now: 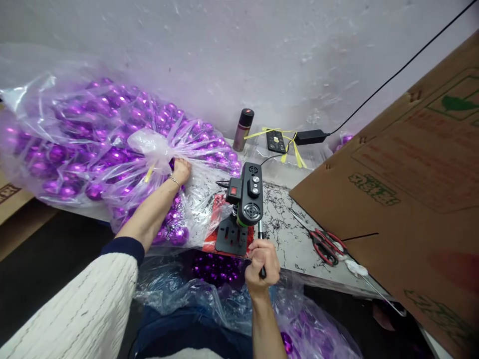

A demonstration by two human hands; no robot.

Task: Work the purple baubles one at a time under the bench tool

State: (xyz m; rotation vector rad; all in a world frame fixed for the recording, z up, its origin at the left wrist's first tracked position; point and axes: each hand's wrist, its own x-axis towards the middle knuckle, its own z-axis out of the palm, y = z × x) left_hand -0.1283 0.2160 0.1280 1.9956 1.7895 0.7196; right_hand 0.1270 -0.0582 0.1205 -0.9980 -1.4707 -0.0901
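Note:
My left hand is at the gathered neck of a large clear plastic bag full of shiny purple balls. Its fingers are curled against the bag, and a bit of purple shows beside them; what they hold is hidden. My right hand is wrapped around the black-gripped lever handle of a small black bench machine. This machine has round vents, a red switch and a slotted base plate on a red surface. Between the machine and me, more purple balls lie in clear plastic below the table edge.
A large cardboard box stands at the right. Red-handled scissors and a white-handled metal rod lie beside it. Behind are a spray can, yellow ties and a black power adapter. Dark scraps litter the tabletop.

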